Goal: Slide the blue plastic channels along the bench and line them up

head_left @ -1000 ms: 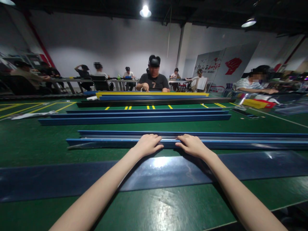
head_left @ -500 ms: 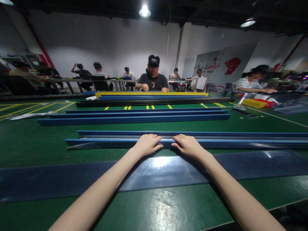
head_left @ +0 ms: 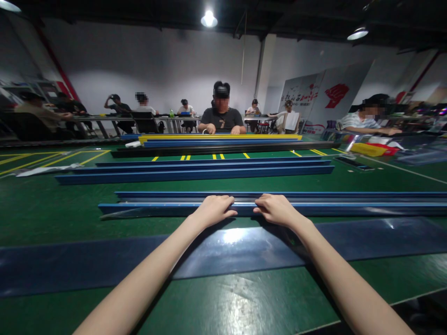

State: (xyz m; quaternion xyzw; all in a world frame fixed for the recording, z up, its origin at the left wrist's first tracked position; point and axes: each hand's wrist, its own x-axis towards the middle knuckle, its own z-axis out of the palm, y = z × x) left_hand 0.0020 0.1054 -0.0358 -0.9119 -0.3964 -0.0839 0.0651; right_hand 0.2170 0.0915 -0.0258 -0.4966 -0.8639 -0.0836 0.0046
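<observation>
A long blue plastic channel strip (head_left: pixel 167 208) lies crosswise before me, and a second blue strip (head_left: pixel 335 193) runs just behind it. My left hand (head_left: pixel 215 208) is closed over the front strip's near edge, fingers on top and thumb on the near side. Close by on the right, my right hand (head_left: pixel 274 207) grips the same edge in a similar way. A shiny light band shows in the gap between the hands. Some clear film (head_left: pixel 129 213) hangs at the strip's left end. Nearer to me, under my forearms, a wide transparent bluish plastic sheet (head_left: pixel 223 256) lies flat.
More blue strips (head_left: pixel 195 175) lie farther back on the green table (head_left: pixel 63 223), then a black strip (head_left: pixel 223 148) and a yellow strip (head_left: pixel 223 137). A phone (head_left: pixel 353 163) rests at the right. A person (head_left: pixel 221 118) sits opposite; several others sit around.
The front strip's left end and the strip behind it have shifted slightly right. My right hand has slid a little right, widening the gap from my left hand, which stays nearly in place.
</observation>
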